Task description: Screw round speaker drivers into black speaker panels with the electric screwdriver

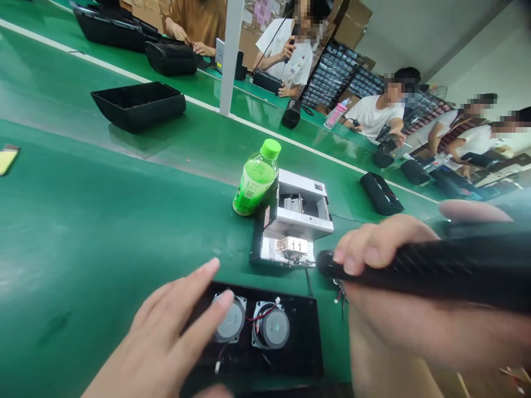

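Observation:
My right hand (pixel 390 249) is wrapped round a black electric screwdriver (pixel 448 271), held level with its tip end at the front of a grey-and-white screw feeder (pixel 296 215). Whether the tip touches the feeder I cannot tell. My left hand (pixel 166 326), fingers apart and holding nothing, hovers over the left edge of a black panel (pixel 302 337). Two round speaker drivers (pixel 274 326) sit in that panel, with thin red and black wires and small white plugs. One finger hides part of the left driver (pixel 231 320).
A green-capped drink bottle (pixel 255 179) stands against the feeder's left side. Farther off are an open black casing (pixel 141 105) and a black speaker housing (pixel 381 193). A white post (pixel 230 61) rises from the green bench (pixel 103 221). Several people work across it.

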`<state>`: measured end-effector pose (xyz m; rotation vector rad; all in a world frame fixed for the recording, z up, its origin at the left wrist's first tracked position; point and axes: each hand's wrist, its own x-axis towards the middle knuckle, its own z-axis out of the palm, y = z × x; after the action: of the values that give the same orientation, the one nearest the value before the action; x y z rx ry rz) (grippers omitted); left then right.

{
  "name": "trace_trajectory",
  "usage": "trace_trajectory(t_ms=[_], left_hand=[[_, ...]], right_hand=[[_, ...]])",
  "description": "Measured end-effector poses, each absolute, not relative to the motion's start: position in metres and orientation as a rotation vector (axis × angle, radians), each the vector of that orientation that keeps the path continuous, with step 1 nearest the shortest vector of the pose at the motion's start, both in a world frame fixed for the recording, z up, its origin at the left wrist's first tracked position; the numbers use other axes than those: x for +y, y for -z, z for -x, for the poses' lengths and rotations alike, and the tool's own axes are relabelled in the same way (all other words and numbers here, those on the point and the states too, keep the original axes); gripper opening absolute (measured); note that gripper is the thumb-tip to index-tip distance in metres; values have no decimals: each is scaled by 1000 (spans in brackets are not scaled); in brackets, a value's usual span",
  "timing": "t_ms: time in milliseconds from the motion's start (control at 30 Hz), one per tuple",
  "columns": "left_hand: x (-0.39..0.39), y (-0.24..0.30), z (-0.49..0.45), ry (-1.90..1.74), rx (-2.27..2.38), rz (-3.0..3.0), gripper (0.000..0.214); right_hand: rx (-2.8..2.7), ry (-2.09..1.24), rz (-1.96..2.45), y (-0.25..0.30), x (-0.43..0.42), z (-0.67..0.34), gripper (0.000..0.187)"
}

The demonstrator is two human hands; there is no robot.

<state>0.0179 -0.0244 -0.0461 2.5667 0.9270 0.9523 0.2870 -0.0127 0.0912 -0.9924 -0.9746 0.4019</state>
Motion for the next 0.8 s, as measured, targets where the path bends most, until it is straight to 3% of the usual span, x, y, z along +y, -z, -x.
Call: trace_trajectory(t_ms=[133,267,700,800], left_hand=[[-15,63,0,-741,1015,-2466,82],[-17,72,-3,-781,985,-2309,76],[-19,74,-3,-704,1043,-2116,83],[-19,72,-3,-680,1041,-2101,80]], right_hand=[[-1066,-461,917,-81,17,-278,65],[-1071,-595,924,-71,20,-283,73],[-1001,-528,964,-59,-16,-292,77],[-978,-496,946,-76,-41,-292,64]])
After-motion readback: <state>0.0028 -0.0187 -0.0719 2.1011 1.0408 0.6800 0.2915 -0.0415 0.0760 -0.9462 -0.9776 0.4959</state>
